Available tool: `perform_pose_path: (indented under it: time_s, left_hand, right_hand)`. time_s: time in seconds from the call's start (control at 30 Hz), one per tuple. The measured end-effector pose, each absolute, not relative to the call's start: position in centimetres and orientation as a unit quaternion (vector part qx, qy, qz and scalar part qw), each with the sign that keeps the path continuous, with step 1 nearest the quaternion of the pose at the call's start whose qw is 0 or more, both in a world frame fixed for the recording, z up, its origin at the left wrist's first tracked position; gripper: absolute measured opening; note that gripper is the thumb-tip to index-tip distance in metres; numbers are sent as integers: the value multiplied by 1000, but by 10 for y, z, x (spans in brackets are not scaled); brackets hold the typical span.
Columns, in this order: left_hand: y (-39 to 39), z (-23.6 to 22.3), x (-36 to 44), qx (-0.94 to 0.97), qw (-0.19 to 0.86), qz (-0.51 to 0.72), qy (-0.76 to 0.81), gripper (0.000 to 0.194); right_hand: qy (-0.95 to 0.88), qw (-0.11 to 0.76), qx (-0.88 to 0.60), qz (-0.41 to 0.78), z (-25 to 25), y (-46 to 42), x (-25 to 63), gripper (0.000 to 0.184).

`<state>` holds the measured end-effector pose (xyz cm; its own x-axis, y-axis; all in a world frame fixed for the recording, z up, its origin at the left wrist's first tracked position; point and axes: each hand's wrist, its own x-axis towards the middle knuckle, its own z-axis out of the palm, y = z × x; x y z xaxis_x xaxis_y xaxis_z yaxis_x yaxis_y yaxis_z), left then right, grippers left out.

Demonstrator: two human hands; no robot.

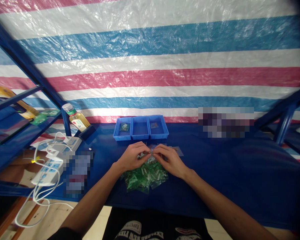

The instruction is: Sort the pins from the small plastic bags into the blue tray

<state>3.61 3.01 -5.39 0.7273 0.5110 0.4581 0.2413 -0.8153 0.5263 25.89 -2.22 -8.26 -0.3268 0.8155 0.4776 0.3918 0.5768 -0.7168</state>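
The left hand and right hand meet, fingers closed on a small plastic packet, above a heap of green-filled plastic bags on the blue tabletop. A slackened pinch could drop the packet into the heap.

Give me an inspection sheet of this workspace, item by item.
surface: dark blue cloth covering the bench.
job's things: loose pile of small plastic bags with green contents under the hands; blue three-compartment tray, with a small packet in its leftmost compartment and another in its rightmost.
clutter: bottle of yellow liquid; a pixelated object that cannot be made out.
grippers: left hand and right hand meet at the fingertips, seemingly pinching a clear packet.
cables: white cords from a white power strip.
surroundings: striped tarp; blue metal shelf frame.
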Motion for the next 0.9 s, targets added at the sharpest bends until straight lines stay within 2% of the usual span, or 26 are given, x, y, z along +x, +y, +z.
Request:
perform_pose_path:
  time_s: [0.27,0.53,0.67,0.83,0.9]
  left_hand:
    - [31,-55,36,904,220,303,203,9]
    - [32,-52,36,904,239,296,196,19]
    - [31,-53,36,906,250,278,200,16]
    - [30,-54,36,903,252,274,214,15]
    - [31,-53,35,901,255,272,222,16]
  right_hand:
    - [-783,421,-384,251,-85,-23,257,16]
    - [-780,424,-384,255,-84,-22,260,26]
    - [-782,416,-389,253,-84,-22,260,28]
    - [-778,418,-395,252,-85,-23,257,22]
    - [-770,422,-404,257,-87,-24,256,11]
